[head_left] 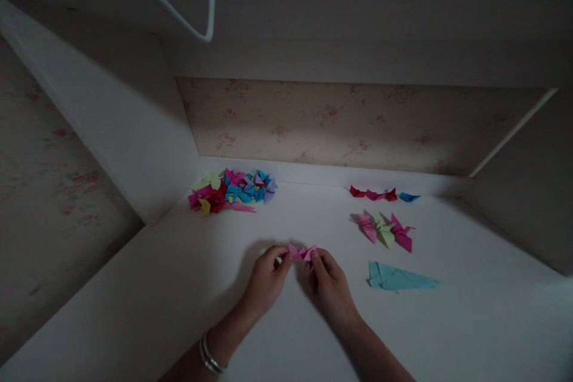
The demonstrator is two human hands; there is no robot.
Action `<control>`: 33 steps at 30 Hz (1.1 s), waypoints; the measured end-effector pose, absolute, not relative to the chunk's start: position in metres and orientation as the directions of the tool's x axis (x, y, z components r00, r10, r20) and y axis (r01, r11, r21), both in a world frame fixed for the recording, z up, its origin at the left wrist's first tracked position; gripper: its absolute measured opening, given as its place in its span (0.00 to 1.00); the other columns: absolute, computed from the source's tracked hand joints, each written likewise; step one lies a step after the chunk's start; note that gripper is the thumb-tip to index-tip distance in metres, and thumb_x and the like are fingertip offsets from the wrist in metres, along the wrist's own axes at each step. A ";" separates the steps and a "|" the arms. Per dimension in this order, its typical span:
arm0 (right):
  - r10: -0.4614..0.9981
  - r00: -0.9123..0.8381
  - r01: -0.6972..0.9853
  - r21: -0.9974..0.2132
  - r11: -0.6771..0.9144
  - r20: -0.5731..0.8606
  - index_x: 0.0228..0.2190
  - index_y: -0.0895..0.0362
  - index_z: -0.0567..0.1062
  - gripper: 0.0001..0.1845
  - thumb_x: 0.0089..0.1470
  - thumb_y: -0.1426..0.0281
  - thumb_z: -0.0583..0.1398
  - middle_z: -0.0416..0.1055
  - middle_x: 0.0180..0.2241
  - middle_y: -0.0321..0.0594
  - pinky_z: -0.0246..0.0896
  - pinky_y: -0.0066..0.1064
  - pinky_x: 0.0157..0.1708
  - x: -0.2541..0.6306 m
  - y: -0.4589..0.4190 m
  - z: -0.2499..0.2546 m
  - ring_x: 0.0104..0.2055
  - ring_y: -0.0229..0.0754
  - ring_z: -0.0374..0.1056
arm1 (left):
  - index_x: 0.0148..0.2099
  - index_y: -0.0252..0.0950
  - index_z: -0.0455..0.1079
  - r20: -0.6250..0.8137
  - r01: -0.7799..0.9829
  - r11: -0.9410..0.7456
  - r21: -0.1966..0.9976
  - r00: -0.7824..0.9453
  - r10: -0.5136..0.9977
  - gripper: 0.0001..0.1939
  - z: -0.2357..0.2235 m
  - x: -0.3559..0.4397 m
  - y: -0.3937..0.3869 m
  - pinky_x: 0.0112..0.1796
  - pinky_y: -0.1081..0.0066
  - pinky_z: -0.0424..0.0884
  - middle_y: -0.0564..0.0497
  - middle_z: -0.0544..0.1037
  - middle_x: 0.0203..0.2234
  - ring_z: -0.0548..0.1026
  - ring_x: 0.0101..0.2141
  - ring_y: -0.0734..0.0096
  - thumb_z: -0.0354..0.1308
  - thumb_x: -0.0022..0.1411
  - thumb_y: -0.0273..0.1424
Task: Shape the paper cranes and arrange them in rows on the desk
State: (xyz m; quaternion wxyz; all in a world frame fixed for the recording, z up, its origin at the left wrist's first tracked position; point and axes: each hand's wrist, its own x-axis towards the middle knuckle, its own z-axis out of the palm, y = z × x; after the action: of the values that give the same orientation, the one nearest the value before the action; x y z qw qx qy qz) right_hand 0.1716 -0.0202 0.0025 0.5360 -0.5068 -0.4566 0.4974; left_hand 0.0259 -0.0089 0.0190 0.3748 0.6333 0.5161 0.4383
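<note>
Both hands, left [267, 279] and right [329, 286], pinch the small folded pink paper piece [302, 253] above the white tabletop [179, 298], fingertips covering its ends! Lower fingers curl out of sight; forearms run off-frame.

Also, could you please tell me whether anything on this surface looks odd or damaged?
Nothing looks clearly spilled or torn. Only the paper pile, back left, looks odd: jumbled, unlike the tidy paper row, back right. The left hand and right hand hold a pink paper piece.
</note>
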 end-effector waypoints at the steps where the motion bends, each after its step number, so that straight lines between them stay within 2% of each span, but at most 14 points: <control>1: 0.995 0.097 -0.075 -0.997 -0.007 -0.014 0.31 0.57 0.69 0.21 0.55 0.50 0.54 0.59 0.18 0.29 0.47 0.24 0.15 0.172 -0.020 0.002 0.17 0.33 0.53 | 0.41 0.35 0.73 0.181 0.336 -0.206 0.919 0.107 0.978 0.16 0.019 0.026 -0.007 0.26 0.76 0.63 0.49 0.77 0.32 0.71 0.25 0.73 0.50 0.63 0.40; 4: 0.993 0.117 -0.131 -0.991 -0.013 -0.028 0.31 0.57 0.70 0.20 0.54 0.52 0.56 0.59 0.19 0.29 0.48 0.23 0.15 0.174 -0.018 0.002 0.17 0.32 0.53 | 0.38 0.35 0.75 0.199 0.381 -0.270 0.884 0.214 0.956 0.14 0.025 0.026 0.002 0.28 0.76 0.64 0.49 0.77 0.31 0.72 0.28 0.71 0.51 0.62 0.36; 6: 0.988 0.138 -0.241 -0.970 -0.035 -0.070 0.32 0.57 0.70 0.20 0.53 0.52 0.57 0.61 0.20 0.30 0.46 0.23 0.14 0.175 -0.017 0.004 0.17 0.31 0.53 | 0.37 0.35 0.75 0.205 0.401 -0.300 0.865 0.264 0.943 0.13 0.031 0.026 0.014 0.30 0.76 0.64 0.49 0.78 0.30 0.72 0.29 0.71 0.51 0.62 0.36; 9: 0.974 0.168 -0.435 -0.898 -0.067 -0.154 0.36 0.55 0.69 0.20 0.51 0.51 0.59 0.65 0.24 0.32 0.44 0.22 0.13 0.177 -0.014 0.006 0.16 0.29 0.52 | 0.37 0.35 0.75 0.238 0.406 -0.331 0.852 0.263 0.935 0.14 0.042 0.032 0.042 0.32 0.75 0.65 0.49 0.79 0.31 0.73 0.29 0.70 0.50 0.62 0.36; 12: 0.968 0.162 -0.499 -0.862 -0.086 -0.190 0.38 0.55 0.69 0.20 0.51 0.53 0.60 0.64 0.23 0.31 0.42 0.21 0.14 0.176 -0.013 0.003 0.15 0.29 0.51 | 0.37 0.35 0.75 0.294 0.395 -0.380 0.836 0.263 0.919 0.13 0.047 0.050 0.083 0.34 0.75 0.66 0.49 0.79 0.32 0.74 0.32 0.69 0.51 0.61 0.35; 14: 0.973 0.128 -0.462 -0.880 -0.111 -0.190 0.38 0.55 0.69 0.19 0.52 0.53 0.60 0.63 0.22 0.31 0.41 0.21 0.14 0.174 -0.013 -0.001 0.16 0.29 0.50 | 0.37 0.35 0.76 0.305 0.405 -0.403 0.821 0.287 0.908 0.12 0.046 0.069 0.110 0.35 0.75 0.67 0.50 0.80 0.32 0.75 0.33 0.70 0.52 0.60 0.34; 18: 0.986 0.028 -0.312 -0.939 -0.148 -0.165 0.36 0.55 0.69 0.19 0.55 0.52 0.57 0.59 0.21 0.30 0.41 0.22 0.16 0.169 -0.012 -0.005 0.19 0.31 0.50 | 0.38 0.36 0.76 0.221 0.545 -0.374 0.750 0.327 0.919 0.13 0.038 0.116 0.156 0.34 0.75 0.67 0.50 0.80 0.32 0.76 0.33 0.69 0.52 0.60 0.34; 23: 0.986 -0.041 -0.176 -0.971 -0.164 -0.159 0.36 0.55 0.69 0.19 0.57 0.52 0.53 0.53 0.18 0.28 0.38 0.23 0.16 0.165 -0.009 -0.002 0.18 0.31 0.47 | 0.38 0.38 0.77 0.167 0.587 -0.382 0.714 0.387 0.907 0.12 0.024 0.174 0.190 0.34 0.73 0.66 0.48 0.81 0.34 0.76 0.33 0.67 0.54 0.60 0.35; 33: 0.989 -0.017 0.008 -0.989 -0.150 -0.150 0.28 0.57 0.69 0.20 0.58 0.54 0.51 0.59 0.20 0.32 0.46 0.25 0.20 0.165 -0.007 -0.005 0.22 0.34 0.52 | 0.39 0.39 0.78 0.089 0.677 -0.381 0.630 0.424 0.901 0.12 0.007 0.228 0.217 0.36 0.73 0.66 0.45 0.81 0.36 0.76 0.36 0.66 0.54 0.60 0.34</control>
State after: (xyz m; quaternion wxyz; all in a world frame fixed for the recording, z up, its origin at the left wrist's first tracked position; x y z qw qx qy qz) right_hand 0.1649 -0.0067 -0.0046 0.4547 -0.5335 -0.4671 0.5389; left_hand 0.2285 0.2168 0.0072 0.2607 0.8024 0.4916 0.2155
